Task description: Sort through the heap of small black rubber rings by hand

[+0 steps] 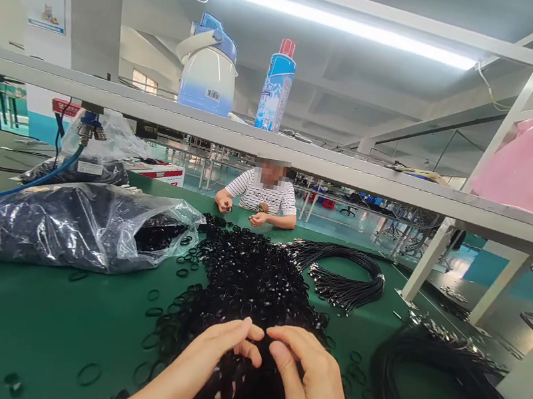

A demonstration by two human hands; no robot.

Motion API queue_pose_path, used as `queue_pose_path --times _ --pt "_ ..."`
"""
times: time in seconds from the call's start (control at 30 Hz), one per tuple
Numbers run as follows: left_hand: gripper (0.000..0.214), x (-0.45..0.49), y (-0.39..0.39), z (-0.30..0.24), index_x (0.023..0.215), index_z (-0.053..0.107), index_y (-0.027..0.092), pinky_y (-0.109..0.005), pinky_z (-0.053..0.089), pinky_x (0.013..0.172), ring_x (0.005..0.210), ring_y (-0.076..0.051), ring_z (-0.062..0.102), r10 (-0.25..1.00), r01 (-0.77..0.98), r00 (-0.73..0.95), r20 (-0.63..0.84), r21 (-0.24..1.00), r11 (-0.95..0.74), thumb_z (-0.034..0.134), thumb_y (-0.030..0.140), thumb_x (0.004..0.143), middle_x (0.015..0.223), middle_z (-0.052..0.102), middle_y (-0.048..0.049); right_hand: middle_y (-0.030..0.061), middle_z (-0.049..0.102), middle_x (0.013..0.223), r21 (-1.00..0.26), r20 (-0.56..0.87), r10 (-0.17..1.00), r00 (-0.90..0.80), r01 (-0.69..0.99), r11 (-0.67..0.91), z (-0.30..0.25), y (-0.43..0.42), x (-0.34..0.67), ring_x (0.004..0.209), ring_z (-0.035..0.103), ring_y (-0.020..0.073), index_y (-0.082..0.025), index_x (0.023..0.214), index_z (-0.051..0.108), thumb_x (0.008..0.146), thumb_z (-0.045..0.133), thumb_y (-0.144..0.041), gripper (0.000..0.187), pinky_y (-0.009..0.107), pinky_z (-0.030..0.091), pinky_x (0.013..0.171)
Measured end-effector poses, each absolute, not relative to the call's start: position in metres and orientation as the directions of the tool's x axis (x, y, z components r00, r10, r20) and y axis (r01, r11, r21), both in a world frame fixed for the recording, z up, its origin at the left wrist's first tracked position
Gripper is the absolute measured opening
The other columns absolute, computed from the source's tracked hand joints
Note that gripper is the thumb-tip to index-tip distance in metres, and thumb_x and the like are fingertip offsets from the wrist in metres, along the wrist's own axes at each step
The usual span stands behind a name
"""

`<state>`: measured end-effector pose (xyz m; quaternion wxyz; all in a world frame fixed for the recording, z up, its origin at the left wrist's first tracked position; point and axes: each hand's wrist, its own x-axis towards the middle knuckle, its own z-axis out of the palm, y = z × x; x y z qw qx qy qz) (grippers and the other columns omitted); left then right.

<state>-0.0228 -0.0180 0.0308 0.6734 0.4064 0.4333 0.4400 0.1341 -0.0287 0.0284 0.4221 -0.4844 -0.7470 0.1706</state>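
The right hand point(314, 376), its fingers apart, and the left hand point(217, 347), whose grip I cannot tell, are over black rings point(257, 272).

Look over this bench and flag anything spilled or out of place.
The black rings look spilled: they lie in a loose heap across the green table, with strays to the left. The plastic bag lies on its side, mouth open towards them. That may be deliberate; nothing looks clearly damaged.
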Motion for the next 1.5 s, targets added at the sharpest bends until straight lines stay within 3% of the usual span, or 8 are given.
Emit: queue_pose_path --times 0.13,0.23,0.4,0.7,0.97,1.23,1.37,1.5 --pt "0.041 -0.022 -0.018 0.029 0.079 0.063 0.017 -0.017 0.026 0.04 0.043 -0.006 0.041 0.922 -0.28 0.316 -0.224 0.906 0.316 0.066 0.056 0.066 0.06 0.054 0.0029 -0.0017 0.068 0.085 -0.737 0.386 0.876 -0.29 0.475 0.481 0.036 -0.035 0.124 0.077 0.063 0.0156 -0.026 0.089 0.068 0.079 0.058 -0.016 0.017 0.023 0.047 0.069" --pt "0.034 -0.022 -0.016 0.028 0.073 0.061 0.016 -0.015 0.024 0.036 0.039 -0.004 0.037 0.902 -0.228 0.371 -0.222 0.92 0.32 0.067 0.049 0.068 0.055 0.051 0.0048 -0.0009 0.068 0.079 -0.803 0.366 0.916 -0.165 0.441 0.4 0.031 -0.03 0.128 0.077 0.063 0.0164 -0.023 0.078 0.067 0.082 0.052 -0.015 0.017 0.024 0.046 0.07" --pt "0.027 -0.024 -0.013 0.026 0.072 0.061 0.013 -0.014 0.025 0.035 0.04 -0.003 0.037 0.9 -0.137 0.387 -0.2 0.953 0.27 0.068 0.04 0.069 0.063 0.059 0.0009 0.0 0.069 0.081 -0.9 0.277 0.957 -0.08 0.326 0.288 0.022 -0.021 0.14 0.077 0.063 0.018 -0.022 0.087 0.066 0.081 0.055 -0.022 0.012 0.027 0.047 0.07" --pt "0.017 -0.024 -0.015 0.03 0.079 0.067 0.014 -0.016 0.027 0.041 0.044 -0.004 0.039 0.947 -0.071 0.286 -0.147 0.982 0.174 0.067 0.025 0.066 0.062 0.061 0.0019 -0.0012 0.065 0.074 -0.917 0.258 0.961 -0.105 0.286 0.277 0.019 -0.018 0.14 0.072 0.06 0.0171 -0.021 0.078 0.063 0.076 0.058 -0.016 0.006 0.027 0.046 0.068" --pt "0.021 -0.023 -0.013 0.031 0.082 0.068 0.013 -0.016 0.027 0.041 0.044 -0.005 0.038 0.969 -0.104 0.227 -0.095 0.987 0.121 0.064 0.031 0.072 0.053 0.054 0.0035 0.0034 0.065 0.087 -0.972 0.194 0.962 -0.189 0.098 0.215 0.016 -0.019 0.131 0.077 0.063 0.0187 -0.019 0.092 0.062 0.072 0.065 -0.02 0.021 0.028 0.05 0.067" --pt "0.015 -0.033 -0.011 0.032 0.074 0.058 0.017 -0.014 0.026 0.039 0.041 -0.005 0.037 0.977 -0.155 0.157 -0.142 0.974 0.166 0.055 0.031 0.078 0.047 0.046 0.0067 0.0017 0.064 0.074 -0.974 0.169 0.984 -0.064 0.141 0.177 0.012 -0.012 0.14 0.068 0.059 0.0164 -0.017 0.086 0.065 0.074 0.062 -0.023 0.014 0.026 0.044 0.06" --pt "0.011 -0.031 -0.013 0.038 0.077 0.06 0.015 -0.014 0.029 0.04 0.044 -0.004 0.041 0.971 -0.1 0.214 -0.111 0.986 0.135 0.057 0.025 0.075 0.061 0.06 0.0017 0.0023 0.066 0.075 -0.968 0.203 0.974 -0.096 0.128 0.214 0.018 -0.014 0.139 0.073 0.058 0.0167 -0.017 0.08 0.067 0.073 0.066 -0.026 0.011 0.026 0.043 0.065" --pt "0.018 -0.026 -0.013 0.033 0.08 0.06 0.014 -0.016 0.036 0.042 0.046 -0.006 0.044 0.968 -0.075 0.245 -0.055 0.994 0.075 0.065 0.028 0.07 0.06 0.063 -0.0006 0.0029 0.064 0.071 -0.983 0.154 0.977 -0.147 0.078 0.167 0.019 -0.016 0.135 0.063 0.054 0.014 -0.015 0.086 0.066 0.076 0.064 -0.035 0.022 0.024 0.042 0.056"
